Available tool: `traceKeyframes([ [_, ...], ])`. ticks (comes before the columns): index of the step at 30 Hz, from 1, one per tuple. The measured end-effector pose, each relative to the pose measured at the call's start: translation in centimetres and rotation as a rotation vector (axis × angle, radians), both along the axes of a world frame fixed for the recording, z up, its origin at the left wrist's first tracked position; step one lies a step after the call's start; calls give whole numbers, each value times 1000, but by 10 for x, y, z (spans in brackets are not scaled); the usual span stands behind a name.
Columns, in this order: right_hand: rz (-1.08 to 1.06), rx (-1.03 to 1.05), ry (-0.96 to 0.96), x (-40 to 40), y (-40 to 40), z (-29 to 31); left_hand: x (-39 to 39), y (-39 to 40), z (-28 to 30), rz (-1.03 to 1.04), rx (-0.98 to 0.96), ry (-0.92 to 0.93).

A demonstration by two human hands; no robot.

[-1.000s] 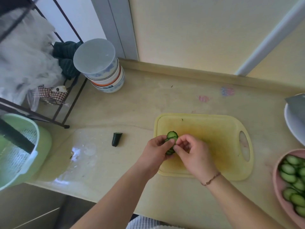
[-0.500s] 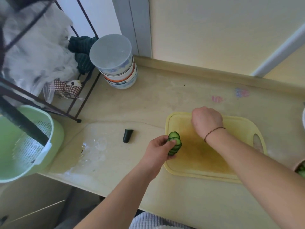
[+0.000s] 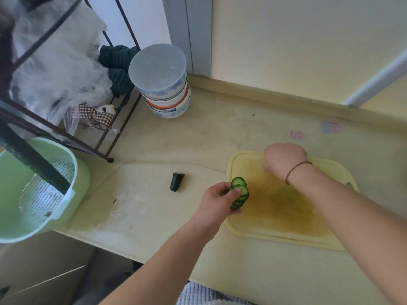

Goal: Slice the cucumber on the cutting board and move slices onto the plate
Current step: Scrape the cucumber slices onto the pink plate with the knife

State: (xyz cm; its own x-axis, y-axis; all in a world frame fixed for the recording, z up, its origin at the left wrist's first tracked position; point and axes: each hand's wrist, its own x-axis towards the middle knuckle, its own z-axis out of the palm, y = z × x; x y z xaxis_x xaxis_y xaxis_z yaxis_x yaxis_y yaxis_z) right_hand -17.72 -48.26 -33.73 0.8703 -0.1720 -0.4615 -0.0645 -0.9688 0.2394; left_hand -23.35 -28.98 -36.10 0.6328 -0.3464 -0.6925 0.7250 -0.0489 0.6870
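Observation:
A fanned stack of green cucumber slices (image 3: 240, 193) is held in my left hand (image 3: 217, 202) at the left edge of the yellow cutting board (image 3: 279, 208); thumb and fingers curl round the stack. My right hand (image 3: 284, 160) hovers over the board's far edge, its back toward the camera and its fingers curled under and hidden, so I cannot see whether it holds anything. A dark cucumber end piece (image 3: 176, 181) lies on the counter left of the board. The plate is out of view.
A stack of bowls (image 3: 164, 84) with a plastic lid stands at the back by the wall. A green strainer basket (image 3: 33, 194) sits at the counter's left end under a dark metal rack (image 3: 66, 133) holding bags and cloths. Wet patches lie near the end piece.
My right hand left the slices and moved to the board's far edge. The left hand keeps the stack. The view swung left, so the pink plate of slices left the frame.

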Motion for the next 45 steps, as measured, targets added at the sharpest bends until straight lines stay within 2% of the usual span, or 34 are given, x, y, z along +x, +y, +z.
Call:
traceKeyframes([
  [2, -128, 275, -110, -16, -13, 4, 1, -1, -1, 21, -6, 18],
  [5, -376, 834, -334, -59, -4, 15, 0, -5, -1, 58, -15, 33],
  [6, -380, 902, -407, -72, 4, 17, -1, -7, -1, 70, -18, 31],
  [10, -150, 768, -624, -104, 36, 12, -4, -12, 0, 90, -45, -17],
  [12, -68, 718, -673, -108, 42, 10, -5, -12, 1, 91, -82, -36],
  [18, 4, 640, -760, -107, 50, 6, -5, -4, 6, 63, -113, -90],
  [22, 27, 705, -639, -103, 50, 6, -4, 10, 6, -16, -88, -107],
  [25, -48, 892, -446, -92, 51, 11, -3, 27, 5, -28, -66, -102],
  [28, -84, 1073, -463, -64, 65, 15, -5, 49, 1, 76, -31, -81],
  [30, 27, 998, -476, -39, 82, 9, -8, 67, -1, 168, -9, -65],
  [35, 453, 713, -179, 10, 130, -20, -18, 114, -3, 355, 64, -33],
  [38, 581, 658, -153, 17, 146, -31, -16, 135, -5, 470, 144, -56],
  [41, 559, 668, -293, 14, 151, -36, -7, 147, -6, 553, 166, -72],
  [43, 423, 835, -346, 6, 156, -31, -1, 151, -4, 564, 165, -93],
  [45, 327, 1027, -292, -6, 166, -19, 1, 154, -1, 556, 147, -108],
])
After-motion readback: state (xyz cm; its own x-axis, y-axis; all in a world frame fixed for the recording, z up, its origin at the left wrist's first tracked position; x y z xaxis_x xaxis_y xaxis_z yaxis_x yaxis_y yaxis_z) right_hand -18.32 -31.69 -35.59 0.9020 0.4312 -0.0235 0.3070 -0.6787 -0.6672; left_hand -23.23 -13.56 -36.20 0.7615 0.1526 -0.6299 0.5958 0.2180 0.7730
